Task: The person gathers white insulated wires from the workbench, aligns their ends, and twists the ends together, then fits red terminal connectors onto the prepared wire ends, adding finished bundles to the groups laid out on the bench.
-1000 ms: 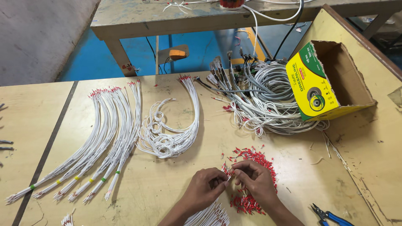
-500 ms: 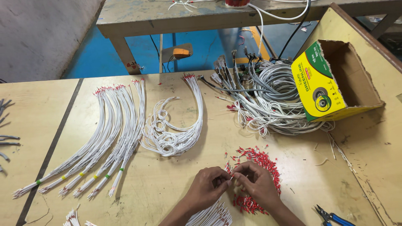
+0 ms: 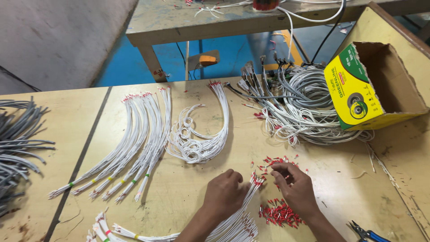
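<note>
My left hand (image 3: 225, 193) rests on a bundle of white wires (image 3: 233, 219) with red-tipped ends, holding them near their tips. Close beside it, my right hand (image 3: 293, 186) pinches at the wire tips, fingers together over a scatter of small red ferrules (image 3: 280, 214) on the tan table (image 3: 188, 188). What sits between the right fingertips is too small to tell.
Bundles of white wires with coloured ties (image 3: 130, 148) lie at left, a looped white bunch (image 3: 199, 139) in the middle. A grey cable tangle (image 3: 295, 103) and an open cardboard box (image 3: 376, 89) stand at the right. Blue-handled pliers (image 3: 367, 233) lie at bottom right; grey wires (image 3: 20, 143) at far left.
The camera has shifted so the scene sits further right and lower. Both hands stay together at the wire tips; more of the wire bundle under the left hand shows.
</note>
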